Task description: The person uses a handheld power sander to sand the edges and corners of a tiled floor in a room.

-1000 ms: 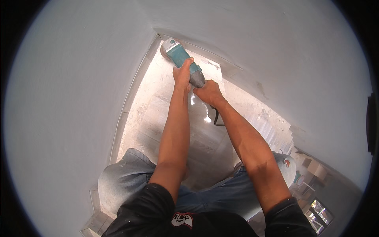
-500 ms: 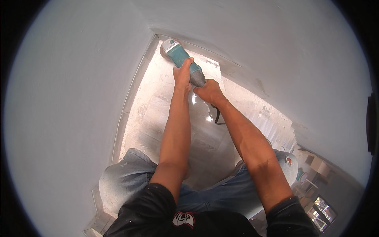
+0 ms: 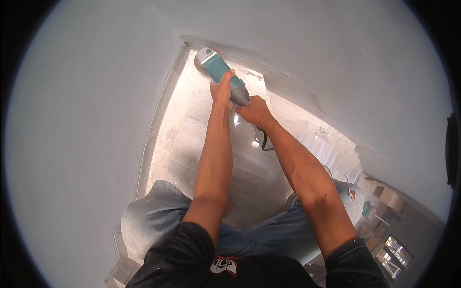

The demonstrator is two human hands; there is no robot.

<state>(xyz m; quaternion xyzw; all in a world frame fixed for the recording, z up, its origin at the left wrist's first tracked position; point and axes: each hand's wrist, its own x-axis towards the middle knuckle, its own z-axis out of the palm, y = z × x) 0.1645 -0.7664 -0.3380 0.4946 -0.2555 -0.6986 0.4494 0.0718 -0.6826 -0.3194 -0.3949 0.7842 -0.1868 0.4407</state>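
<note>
A teal angle grinder (image 3: 217, 66) with a silver head and a dark rear end points toward the far room corner. Its round disc (image 3: 198, 63) shows at the left of the head, close to the floor by the corner; whether it touches cannot be made out. My left hand (image 3: 222, 90) is wrapped round the teal body, thumb on top. My right hand (image 3: 255, 111) grips the dark rear end. From under that hand a black power cord (image 3: 264, 141) hangs and curves away. Pale, dusty floor (image 3: 169, 122) lies beneath the tool.
Grey walls rise at the left (image 3: 86, 120) and at the far right (image 3: 317, 53), meeting in the corner. A low skirting (image 3: 158, 117) runs along their foot. Wood-look floor tiles (image 3: 245, 187) lie between my knees. Boxes (image 3: 391, 199) and a window (image 3: 394, 254) appear at the lower right.
The view has shifted slightly, with the corner now a little farther left in the picture. Both hands keep their hold on the angle grinder, which stays almost in place.
</note>
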